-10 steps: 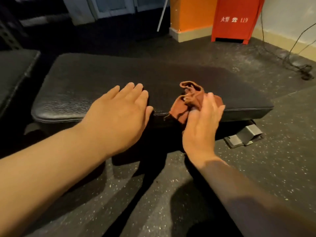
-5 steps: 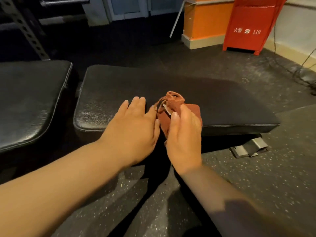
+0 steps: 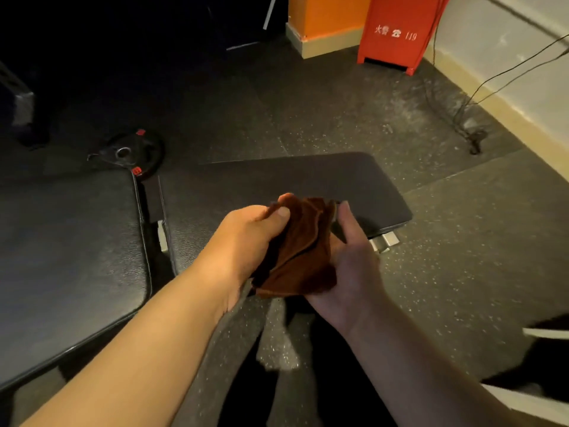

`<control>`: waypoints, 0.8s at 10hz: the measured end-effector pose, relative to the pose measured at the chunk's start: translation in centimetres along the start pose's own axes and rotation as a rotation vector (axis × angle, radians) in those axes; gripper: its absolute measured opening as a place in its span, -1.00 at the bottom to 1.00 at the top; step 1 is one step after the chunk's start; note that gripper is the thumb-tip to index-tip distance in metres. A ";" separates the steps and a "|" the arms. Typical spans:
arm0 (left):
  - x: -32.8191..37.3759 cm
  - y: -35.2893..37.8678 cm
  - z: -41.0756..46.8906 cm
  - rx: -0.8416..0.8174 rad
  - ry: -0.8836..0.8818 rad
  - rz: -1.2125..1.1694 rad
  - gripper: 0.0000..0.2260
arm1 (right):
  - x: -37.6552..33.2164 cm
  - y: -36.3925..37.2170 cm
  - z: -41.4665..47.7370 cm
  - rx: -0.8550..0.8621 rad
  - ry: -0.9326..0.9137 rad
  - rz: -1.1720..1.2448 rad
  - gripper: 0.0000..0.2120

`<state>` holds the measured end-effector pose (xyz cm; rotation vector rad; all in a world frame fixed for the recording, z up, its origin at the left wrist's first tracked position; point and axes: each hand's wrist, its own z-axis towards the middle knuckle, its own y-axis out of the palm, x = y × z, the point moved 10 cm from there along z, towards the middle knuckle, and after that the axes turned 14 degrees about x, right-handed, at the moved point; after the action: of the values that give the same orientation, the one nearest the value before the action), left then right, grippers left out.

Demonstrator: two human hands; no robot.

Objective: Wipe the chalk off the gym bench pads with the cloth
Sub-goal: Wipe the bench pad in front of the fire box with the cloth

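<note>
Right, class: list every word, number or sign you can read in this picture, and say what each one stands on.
"火警", a telephone sign, then "119": white print on the red cabinet.
Red labels on the weight plate: too small to read.
Nothing else legible shows.

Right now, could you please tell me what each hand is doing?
Left hand: grips the cloth, thumb on top.
Right hand: cradles the cloth from below; grip cannot be told.
</note>
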<state>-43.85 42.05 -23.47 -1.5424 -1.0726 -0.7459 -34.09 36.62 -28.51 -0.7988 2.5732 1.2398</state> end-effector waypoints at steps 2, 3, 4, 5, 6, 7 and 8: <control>9.1 -4.2 -3.8 -0.053 -0.033 -0.163 -0.82 | -5.0 3.3 -8.7 0.258 -0.175 -0.435 -0.60; 13.3 -6.4 -5.1 -0.045 -0.053 -0.237 -0.86 | -8.2 4.0 -12.9 0.397 -0.199 -0.301 -0.64; 17.3 -7.6 -7.1 -0.084 -0.144 -0.346 -0.83 | -11.6 7.2 -18.0 0.401 -0.278 -0.302 -0.67; 21.5 -8.0 -9.3 -0.198 -0.274 -0.517 -0.79 | -14.3 10.7 -23.0 0.267 -0.310 -0.275 -0.66; 26.7 -8.6 -12.2 -0.349 -0.357 -0.718 -0.72 | -16.4 14.1 -28.3 0.080 -0.301 -0.074 -0.60; 31.5 -8.1 -16.2 -0.527 -0.398 -0.842 -0.75 | -18.0 16.1 -33.1 0.047 -0.346 0.135 -0.64; 35.4 -7.4 -20.1 -0.636 -0.475 -0.996 -0.73 | -19.5 17.9 -37.8 0.113 -0.478 0.246 -0.71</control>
<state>-35.01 31.67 15.54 -1.6999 -2.1723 -1.5442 -24.60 24.37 14.90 -0.1363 2.3565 1.1598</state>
